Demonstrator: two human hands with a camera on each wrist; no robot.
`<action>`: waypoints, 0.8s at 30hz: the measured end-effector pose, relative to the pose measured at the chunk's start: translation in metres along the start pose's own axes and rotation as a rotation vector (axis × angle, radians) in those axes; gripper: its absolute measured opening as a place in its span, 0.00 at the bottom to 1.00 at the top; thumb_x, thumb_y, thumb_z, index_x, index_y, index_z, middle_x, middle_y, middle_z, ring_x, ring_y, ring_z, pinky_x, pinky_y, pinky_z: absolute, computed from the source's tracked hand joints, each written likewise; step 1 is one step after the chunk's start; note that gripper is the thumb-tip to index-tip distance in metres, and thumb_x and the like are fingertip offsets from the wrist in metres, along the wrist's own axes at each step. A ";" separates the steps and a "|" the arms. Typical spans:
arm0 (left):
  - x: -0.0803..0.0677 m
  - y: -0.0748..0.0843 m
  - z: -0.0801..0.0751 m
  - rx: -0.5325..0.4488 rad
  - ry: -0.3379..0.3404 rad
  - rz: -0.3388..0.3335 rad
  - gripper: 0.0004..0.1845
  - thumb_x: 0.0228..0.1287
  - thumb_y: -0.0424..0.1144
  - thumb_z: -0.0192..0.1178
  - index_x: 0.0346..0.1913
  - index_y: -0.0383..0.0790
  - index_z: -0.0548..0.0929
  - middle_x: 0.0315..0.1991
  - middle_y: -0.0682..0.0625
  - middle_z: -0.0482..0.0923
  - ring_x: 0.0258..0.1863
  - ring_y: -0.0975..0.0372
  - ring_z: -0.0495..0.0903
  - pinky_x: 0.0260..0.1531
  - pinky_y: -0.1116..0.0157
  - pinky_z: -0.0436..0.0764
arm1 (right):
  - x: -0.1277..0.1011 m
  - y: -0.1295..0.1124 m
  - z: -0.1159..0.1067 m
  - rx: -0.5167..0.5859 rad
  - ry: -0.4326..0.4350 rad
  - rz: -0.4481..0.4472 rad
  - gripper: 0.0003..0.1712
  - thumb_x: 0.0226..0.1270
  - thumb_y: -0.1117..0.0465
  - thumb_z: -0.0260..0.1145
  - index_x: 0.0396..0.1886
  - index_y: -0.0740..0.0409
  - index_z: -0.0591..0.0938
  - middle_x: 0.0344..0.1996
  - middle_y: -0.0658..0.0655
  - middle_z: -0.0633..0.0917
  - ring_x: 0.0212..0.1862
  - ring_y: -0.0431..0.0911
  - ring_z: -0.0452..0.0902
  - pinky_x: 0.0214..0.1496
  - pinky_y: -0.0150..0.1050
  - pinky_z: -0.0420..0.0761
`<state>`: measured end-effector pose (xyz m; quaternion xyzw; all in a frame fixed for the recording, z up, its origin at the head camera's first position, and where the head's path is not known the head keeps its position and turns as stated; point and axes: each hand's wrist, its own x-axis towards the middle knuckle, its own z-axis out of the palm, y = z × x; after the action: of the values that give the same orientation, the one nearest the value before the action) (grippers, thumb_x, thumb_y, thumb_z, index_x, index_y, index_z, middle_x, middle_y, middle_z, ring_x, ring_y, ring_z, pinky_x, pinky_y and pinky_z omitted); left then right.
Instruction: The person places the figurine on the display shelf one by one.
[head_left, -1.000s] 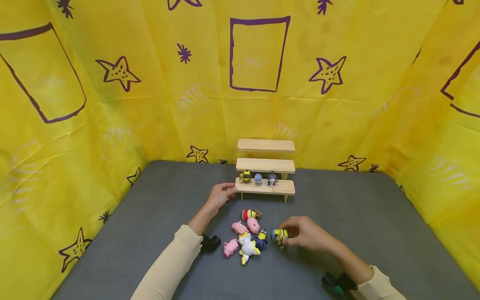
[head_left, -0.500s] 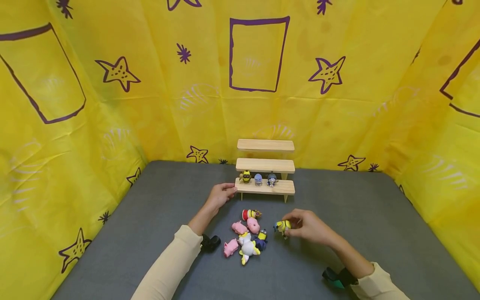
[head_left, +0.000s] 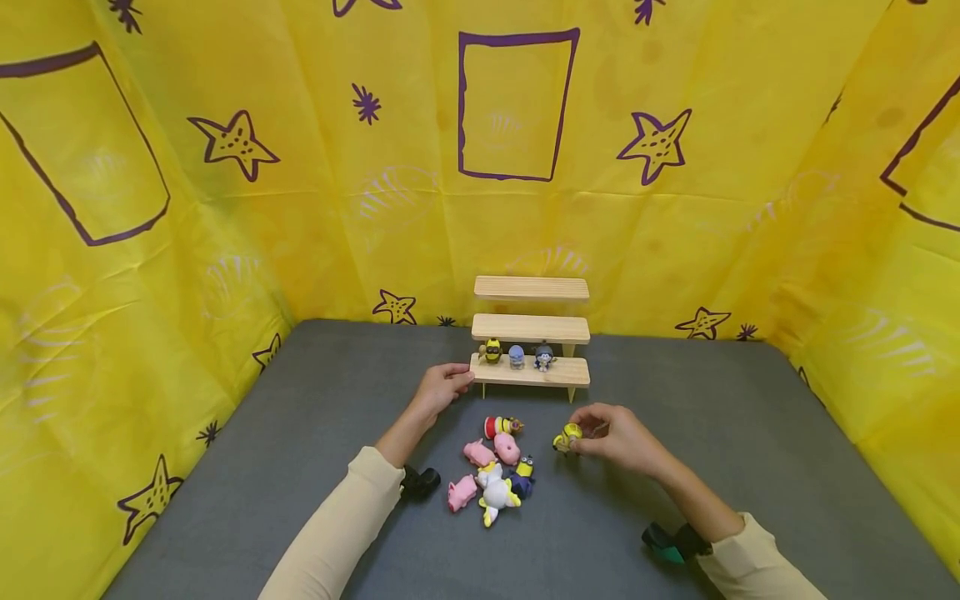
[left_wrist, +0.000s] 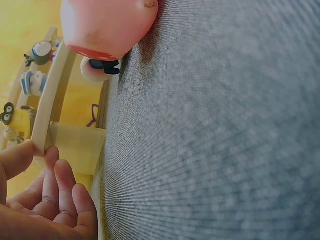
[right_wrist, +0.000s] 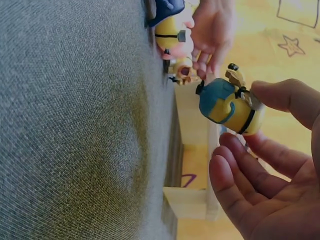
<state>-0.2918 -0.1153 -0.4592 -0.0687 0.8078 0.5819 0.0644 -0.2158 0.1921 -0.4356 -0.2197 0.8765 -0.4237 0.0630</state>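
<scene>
**Kim:** Right hand (head_left: 615,437) pinches the yellow minion figure (head_left: 567,437) between thumb and fingertips, lifted off the grey mat (head_left: 300,433), just in front of the wooden step shelf (head_left: 531,372) near its right end. Other fingers loosely spread.

**Ravi:** Left?

**Kim:** Left hand (head_left: 438,387) at the shelf's left end, thumb and fingers curled round the tip of the bottom step. Looks like bracing, so the shelf stays put.

**Ravi:** What's on the shelf?

**Kim:** Three small figures (head_left: 516,356) upright in a row on the bottom step, left half. Upper two steps bare.

**Ravi:** Why the fingertip pinch?

**Kim:** My read: keeps the figure's feet free to stand it up. It's tilted now.

**Ravi:** Others?

**Kim:** Pile of toys (head_left: 495,471) lying in front of the shelf, between the two forearms. Pink ones, a white one, more minions.
</scene>
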 end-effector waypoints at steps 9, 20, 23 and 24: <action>-0.001 -0.001 0.001 -0.012 0.011 -0.004 0.18 0.68 0.40 0.60 0.56 0.34 0.81 0.43 0.42 0.84 0.38 0.59 0.81 0.44 0.62 0.79 | 0.006 -0.002 -0.012 0.078 0.110 0.077 0.17 0.59 0.61 0.72 0.45 0.66 0.83 0.37 0.59 0.87 0.38 0.42 0.81 0.40 0.33 0.80; -0.002 -0.003 0.002 -0.028 0.006 0.024 0.18 0.68 0.39 0.60 0.55 0.32 0.81 0.44 0.40 0.85 0.40 0.56 0.83 0.39 0.65 0.78 | 0.023 -0.004 -0.031 0.093 0.209 0.087 0.21 0.62 0.60 0.70 0.52 0.67 0.81 0.42 0.64 0.86 0.40 0.43 0.82 0.40 0.33 0.80; -0.001 -0.002 0.001 -0.021 0.007 0.023 0.18 0.68 0.39 0.59 0.56 0.32 0.81 0.44 0.41 0.85 0.41 0.56 0.83 0.40 0.64 0.79 | 0.028 -0.004 -0.036 0.096 0.234 0.084 0.22 0.63 0.60 0.70 0.53 0.67 0.81 0.44 0.66 0.86 0.40 0.45 0.82 0.39 0.32 0.80; -0.001 -0.002 0.001 -0.019 0.006 0.023 0.18 0.68 0.39 0.59 0.56 0.32 0.81 0.44 0.40 0.85 0.41 0.56 0.83 0.41 0.63 0.79 | 0.030 -0.004 -0.038 0.095 0.237 0.081 0.22 0.63 0.60 0.70 0.54 0.67 0.81 0.44 0.66 0.86 0.41 0.46 0.83 0.39 0.32 0.80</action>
<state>-0.2901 -0.1147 -0.4609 -0.0619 0.8033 0.5898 0.0546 -0.2525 0.2035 -0.4060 -0.1294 0.8648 -0.4849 -0.0137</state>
